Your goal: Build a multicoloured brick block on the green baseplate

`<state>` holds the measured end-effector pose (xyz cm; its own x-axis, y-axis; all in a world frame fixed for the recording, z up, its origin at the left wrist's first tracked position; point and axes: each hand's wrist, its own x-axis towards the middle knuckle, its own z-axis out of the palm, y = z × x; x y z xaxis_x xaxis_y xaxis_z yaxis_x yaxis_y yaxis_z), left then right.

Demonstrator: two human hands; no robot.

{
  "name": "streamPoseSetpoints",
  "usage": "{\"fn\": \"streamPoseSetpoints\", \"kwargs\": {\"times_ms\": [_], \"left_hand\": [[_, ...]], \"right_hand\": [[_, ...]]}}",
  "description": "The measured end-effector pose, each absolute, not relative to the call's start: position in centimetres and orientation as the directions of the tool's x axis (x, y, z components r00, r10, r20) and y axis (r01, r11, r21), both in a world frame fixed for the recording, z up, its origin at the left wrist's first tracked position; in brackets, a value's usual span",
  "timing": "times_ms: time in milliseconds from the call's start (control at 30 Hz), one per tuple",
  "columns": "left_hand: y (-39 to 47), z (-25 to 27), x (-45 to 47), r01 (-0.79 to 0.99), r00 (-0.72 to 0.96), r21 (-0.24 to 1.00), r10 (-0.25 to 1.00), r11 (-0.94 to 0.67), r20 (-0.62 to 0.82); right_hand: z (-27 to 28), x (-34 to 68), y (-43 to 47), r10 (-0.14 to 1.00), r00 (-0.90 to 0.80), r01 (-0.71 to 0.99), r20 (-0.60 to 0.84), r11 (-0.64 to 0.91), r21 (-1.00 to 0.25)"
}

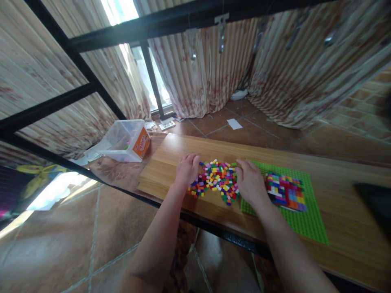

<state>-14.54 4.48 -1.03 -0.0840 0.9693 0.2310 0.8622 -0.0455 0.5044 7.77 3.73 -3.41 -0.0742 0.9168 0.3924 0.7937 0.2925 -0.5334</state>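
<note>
A pile of small toy building bricks (218, 177) in many colours lies on the wooden tabletop. Along its left edge rests my left hand (187, 170), fingers stretched forward and seemingly holding nothing. On the opposite side, my right hand (252, 181) borders the pile with its fingers extended and slightly bent; no brick shows in it. That hand partly covers the left side of a green studded baseplate (314, 221). A block of multicoloured bricks (287, 191) sits on the baseplate, just right of my right hand.
The wooden table (345, 203) runs left to right, with a dark flat object (374, 203) at its right end. Past the left end stands a clear plastic bin (125, 140) with an orange label. A black metal frame (100, 38) crosses above, before patterned curtains (207, 77).
</note>
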Motion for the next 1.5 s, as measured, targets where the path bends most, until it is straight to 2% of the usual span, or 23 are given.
{"fn": "streamPoseSetpoints", "kwargs": {"times_ms": [167,300,400,567,767,1033,1167,1333,1500], "left_hand": [[3.4,-2.4,-14.9,0.882,0.028,0.448,0.964,-0.148,0.264],[3.8,-2.5,-13.6,0.858,0.076,0.473,0.96,-0.202,0.27],[4.6,-2.5,-12.3,0.829,0.092,0.507,0.952,-0.235,0.291],[5.6,-2.2,-10.7,0.798,0.029,0.567,0.953,-0.204,0.302],[5.7,-1.7,-9.3,0.742,-0.026,0.654,0.968,-0.149,0.25],[5.1,-0.4,-10.5,0.673,-0.099,0.726,0.955,-0.141,0.278],[4.8,0.1,-10.3,0.668,-0.097,0.729,0.954,-0.149,0.283],[4.0,0.5,-8.1,0.662,-0.021,0.724,0.96,-0.195,0.278],[2.4,0.4,-5.0,0.643,0.116,0.705,0.948,-0.298,0.295]], "right_hand": [[-5.1,7.0,6.5,0.919,-0.053,0.848,0.39,0.248,-0.469],[-5.7,6.8,6.8,0.92,-0.078,0.871,0.383,0.25,-0.422],[-5.5,6.8,6.6,0.921,-0.057,0.858,0.385,0.242,-0.453],[-5.3,7.0,6.3,0.923,-0.038,0.855,0.383,0.228,-0.465],[-5.1,6.7,5.9,0.922,-0.07,0.856,0.381,0.252,-0.452],[-2.4,6.3,4.1,0.918,-0.025,0.813,0.396,0.25,-0.526],[-0.5,7.3,2.6,0.913,-0.001,0.743,0.407,0.273,-0.611],[1.1,11.6,0.6,0.898,0.139,0.616,0.417,0.252,-0.747],[2.1,17.8,-1.1,0.868,0.296,0.616,0.399,0.146,-0.774]]}}
